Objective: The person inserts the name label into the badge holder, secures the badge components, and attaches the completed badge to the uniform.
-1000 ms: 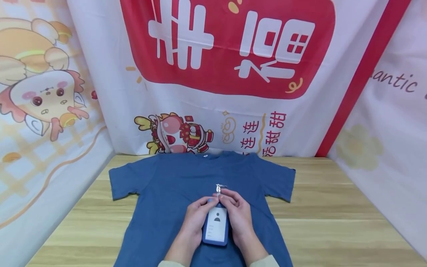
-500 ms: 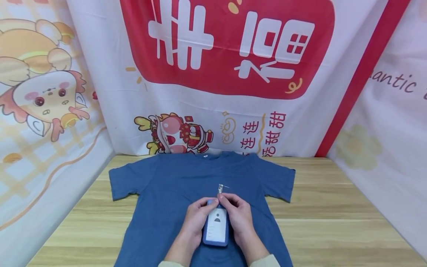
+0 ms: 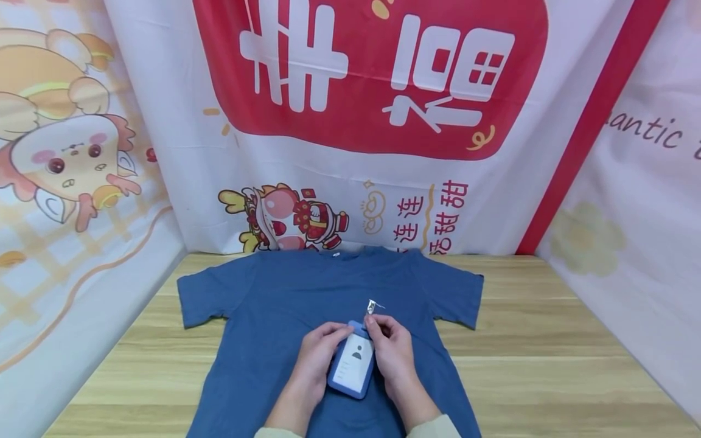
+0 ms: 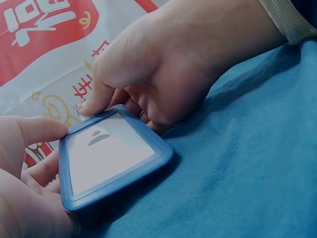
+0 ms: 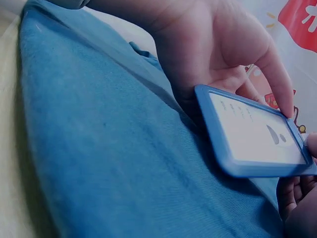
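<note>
A blue-framed badge holder with a white card, printed with a dark person icon, is held tilted over a blue T-shirt. My left hand grips the holder by its left side, thumb at the top left corner of the frame, as the left wrist view also shows. At the holder's top right, my right hand pinches the strap below a small silver clip. The clip's thin pin sticks out to the right above the fingertips. Most of the strap is hidden behind the right thumb.
The T-shirt lies spread on a wooden table, collar toward the back and sleeves out to both sides. A white and red printed cloth hangs behind the table, with printed cloths along the left and right too.
The badge holder has tilted, its top leaning right. My right fingers have drawn the clip to the right and away from the left thumb, so the holder's top edge shows more.
</note>
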Demonstrator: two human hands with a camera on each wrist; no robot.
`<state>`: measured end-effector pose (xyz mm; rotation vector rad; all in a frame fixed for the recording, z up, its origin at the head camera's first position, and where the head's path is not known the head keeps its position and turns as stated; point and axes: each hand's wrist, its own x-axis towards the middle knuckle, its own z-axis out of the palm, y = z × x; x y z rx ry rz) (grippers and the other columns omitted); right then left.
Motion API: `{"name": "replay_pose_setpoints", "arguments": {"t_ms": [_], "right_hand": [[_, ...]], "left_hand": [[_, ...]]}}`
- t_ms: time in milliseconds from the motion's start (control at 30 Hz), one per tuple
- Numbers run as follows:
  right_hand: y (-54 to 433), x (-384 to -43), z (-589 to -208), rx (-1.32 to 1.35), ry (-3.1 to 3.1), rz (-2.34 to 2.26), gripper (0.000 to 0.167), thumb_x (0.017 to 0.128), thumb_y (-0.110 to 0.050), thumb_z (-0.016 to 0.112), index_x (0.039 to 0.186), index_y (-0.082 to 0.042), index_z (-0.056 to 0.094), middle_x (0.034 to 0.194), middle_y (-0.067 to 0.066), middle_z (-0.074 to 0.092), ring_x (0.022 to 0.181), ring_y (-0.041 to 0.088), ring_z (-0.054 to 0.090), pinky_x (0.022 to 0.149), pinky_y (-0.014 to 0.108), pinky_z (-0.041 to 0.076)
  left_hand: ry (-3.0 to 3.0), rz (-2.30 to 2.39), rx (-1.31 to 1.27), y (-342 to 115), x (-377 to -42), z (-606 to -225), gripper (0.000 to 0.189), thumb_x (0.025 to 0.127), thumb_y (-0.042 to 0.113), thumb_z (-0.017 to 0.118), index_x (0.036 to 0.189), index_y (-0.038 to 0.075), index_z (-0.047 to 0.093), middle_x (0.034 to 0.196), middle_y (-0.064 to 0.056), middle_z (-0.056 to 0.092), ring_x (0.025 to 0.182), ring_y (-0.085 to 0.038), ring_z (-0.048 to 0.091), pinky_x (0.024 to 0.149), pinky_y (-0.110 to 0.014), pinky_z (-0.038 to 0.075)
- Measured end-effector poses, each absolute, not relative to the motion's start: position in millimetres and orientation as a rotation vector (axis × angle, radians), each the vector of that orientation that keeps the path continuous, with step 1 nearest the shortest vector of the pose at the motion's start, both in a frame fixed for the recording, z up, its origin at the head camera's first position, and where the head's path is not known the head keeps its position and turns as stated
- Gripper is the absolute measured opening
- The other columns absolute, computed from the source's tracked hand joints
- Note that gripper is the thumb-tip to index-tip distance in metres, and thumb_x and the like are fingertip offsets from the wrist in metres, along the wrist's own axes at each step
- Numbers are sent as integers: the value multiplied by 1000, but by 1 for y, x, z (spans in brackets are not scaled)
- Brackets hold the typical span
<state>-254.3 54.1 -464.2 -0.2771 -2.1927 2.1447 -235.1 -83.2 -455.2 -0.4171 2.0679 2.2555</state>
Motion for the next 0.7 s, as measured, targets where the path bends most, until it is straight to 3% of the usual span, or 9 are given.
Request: {"name": "replay_pose_setpoints", "arguments": {"t_ms": [133,433,700], "right_hand": [[55,-254,-464,-267,-2207,2135,27,110,-23,63,121,0,73,120,12,74,106,18,64,82,23,52],[57,-254,-463,-233,-2153,2187,31,113,-20,59,124,7,69,119,15,70,105,19,61,83,25,51],[54,-254,-465,-277,-2094,2205,23,106,-21,70,114,-1,75,108,7,73,96,15,62,78,24,52]], "left_hand": [[2021,2248,-404,-82,-234,-455,26,96,32,80,110,9,79,113,-2,72,96,-19,60,79,-31,48],[1947,2270,-307,-79,-232,-450,24,96,30,81,108,10,78,112,-1,74,89,-13,69,76,-29,56],[2037,2243,-394,-80,-233,-452,23,97,31,78,106,9,79,115,-2,71,97,-20,59,80,-31,48]]}}
